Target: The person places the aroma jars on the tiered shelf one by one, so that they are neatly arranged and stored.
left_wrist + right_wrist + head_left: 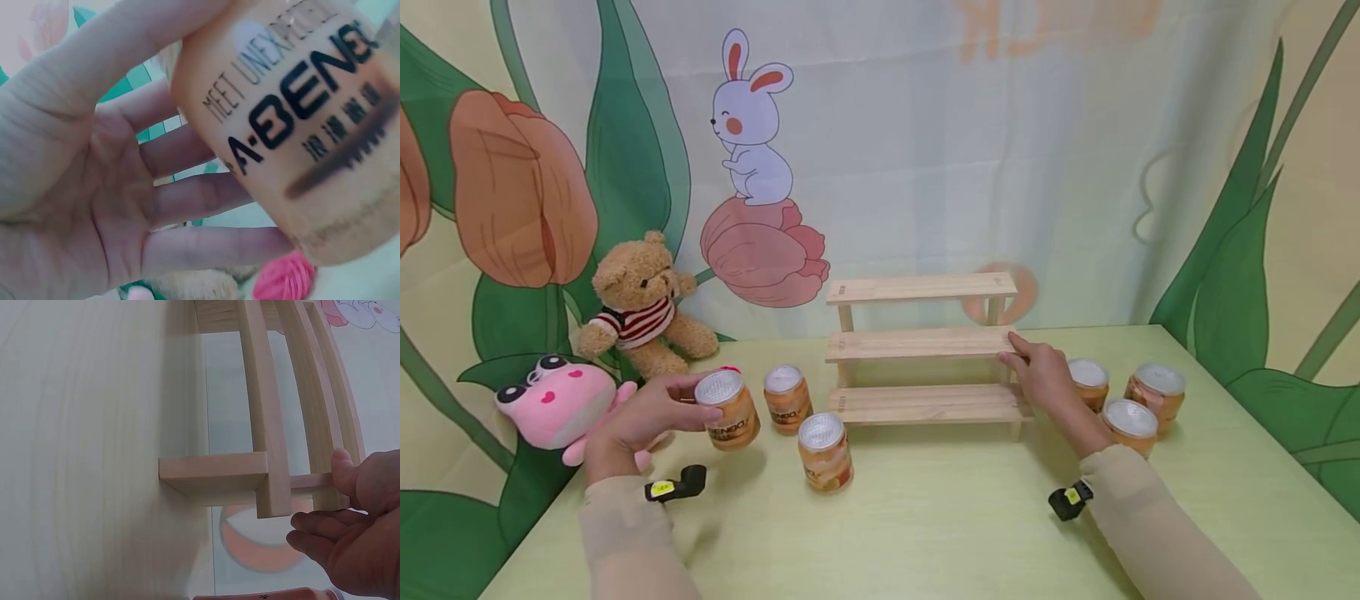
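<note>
My left hand [651,417] grips an orange can [730,417] with a silvery top, slightly tilted and raised above the table. The left wrist view shows the can's dark lettering [300,100], with fingers and thumb around its side. On the table nearby stand two similar cans, one farther back [787,404] and one nearer [826,458]. My right hand [1045,375] holds the right end of the middle board of a three-step wooden rack [925,343]. In the right wrist view the thumb [344,469] presses on that board, with the fingers around its end.
Three more cans stand right of the rack, beside my right forearm: one behind [1088,379], one outer [1157,383], one in front [1131,421]. A teddy bear [643,292] and a pink plush toy [561,404] sit at the left. A printed curtain [910,167] hangs behind the table.
</note>
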Demonstrator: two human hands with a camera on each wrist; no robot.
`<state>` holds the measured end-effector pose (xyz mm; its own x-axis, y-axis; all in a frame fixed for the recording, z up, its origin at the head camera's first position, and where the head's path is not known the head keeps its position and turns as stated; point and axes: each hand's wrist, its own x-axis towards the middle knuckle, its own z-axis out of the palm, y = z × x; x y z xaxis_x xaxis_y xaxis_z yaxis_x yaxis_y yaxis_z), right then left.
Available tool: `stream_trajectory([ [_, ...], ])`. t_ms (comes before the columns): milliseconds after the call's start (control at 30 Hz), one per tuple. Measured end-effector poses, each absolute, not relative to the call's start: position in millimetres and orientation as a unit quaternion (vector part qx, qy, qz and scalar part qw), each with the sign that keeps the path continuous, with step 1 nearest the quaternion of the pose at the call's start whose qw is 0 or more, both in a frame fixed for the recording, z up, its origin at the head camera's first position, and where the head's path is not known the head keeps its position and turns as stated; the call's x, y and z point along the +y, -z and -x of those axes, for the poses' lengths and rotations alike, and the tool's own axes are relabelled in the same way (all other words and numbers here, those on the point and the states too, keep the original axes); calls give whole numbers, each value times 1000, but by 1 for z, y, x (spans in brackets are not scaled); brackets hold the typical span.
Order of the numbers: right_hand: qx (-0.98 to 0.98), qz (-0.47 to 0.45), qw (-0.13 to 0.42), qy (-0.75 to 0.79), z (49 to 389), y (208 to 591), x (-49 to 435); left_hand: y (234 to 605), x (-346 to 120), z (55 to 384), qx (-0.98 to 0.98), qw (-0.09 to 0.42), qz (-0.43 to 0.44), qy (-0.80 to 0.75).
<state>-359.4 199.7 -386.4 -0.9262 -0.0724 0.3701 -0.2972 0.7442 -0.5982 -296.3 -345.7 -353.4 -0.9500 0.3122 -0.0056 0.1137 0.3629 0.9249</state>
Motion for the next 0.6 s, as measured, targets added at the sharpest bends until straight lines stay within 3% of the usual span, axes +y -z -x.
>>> stream_trajectory([
  [233,-917,-99,166,-349,358,386,201,325,-314,300,836,45,-122,-532],
  [600,-905,-89,163,-383,360,392,198,312,-281,305,834,28,-82,-545],
])
